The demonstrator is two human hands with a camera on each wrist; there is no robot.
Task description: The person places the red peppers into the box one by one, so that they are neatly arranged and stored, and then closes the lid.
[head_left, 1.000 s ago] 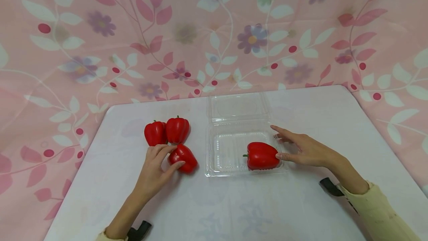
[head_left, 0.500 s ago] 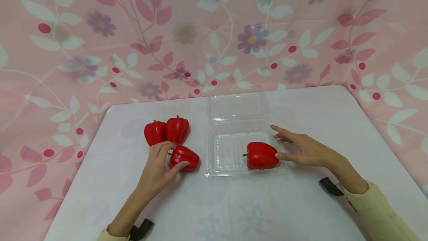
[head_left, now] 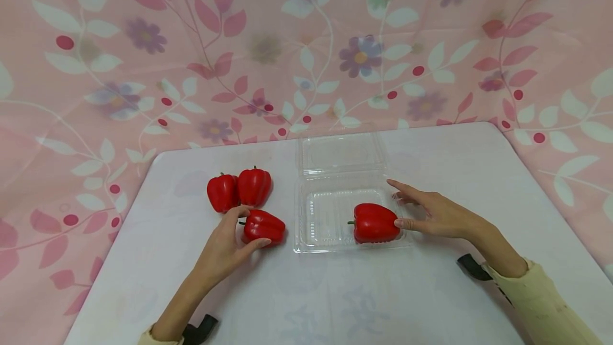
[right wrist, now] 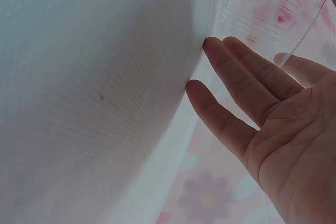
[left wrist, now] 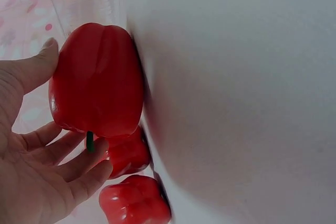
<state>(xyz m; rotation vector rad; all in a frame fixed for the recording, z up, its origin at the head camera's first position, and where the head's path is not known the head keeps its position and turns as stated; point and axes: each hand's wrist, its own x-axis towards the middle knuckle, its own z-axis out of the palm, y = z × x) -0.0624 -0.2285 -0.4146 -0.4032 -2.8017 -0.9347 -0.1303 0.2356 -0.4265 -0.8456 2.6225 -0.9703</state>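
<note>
A red bell pepper [head_left: 264, 227] with a green stem lies on its side on the table, left of a clear plastic clamshell box [head_left: 318, 247]. My left hand [head_left: 221, 249] spans this pepper, thumb on its near side and fingers round the stem end. In the left wrist view the thumb touches the pepper's skin. Inside the box's right half lies another red bell pepper [head_left: 375, 223], stem pointing left. My right hand [head_left: 433, 216] rests at the box's right rim with fingers spread and fairly straight. Its thumb tip overlaps the pepper's right end in the head view.
Two more red bell peppers, a left one [head_left: 222, 194] and a right one [head_left: 254, 187], stand side by side behind my left hand. The box's lid [head_left: 342, 152] lies back, unfolded. A floral pink cloth [head_left: 268, 49] hangs behind the white table [head_left: 325, 297].
The pepper at my left hand has turned so its stem points left, and its blunt end has swung toward the box. My left fingers have shifted slightly. The right hand stays put.
</note>
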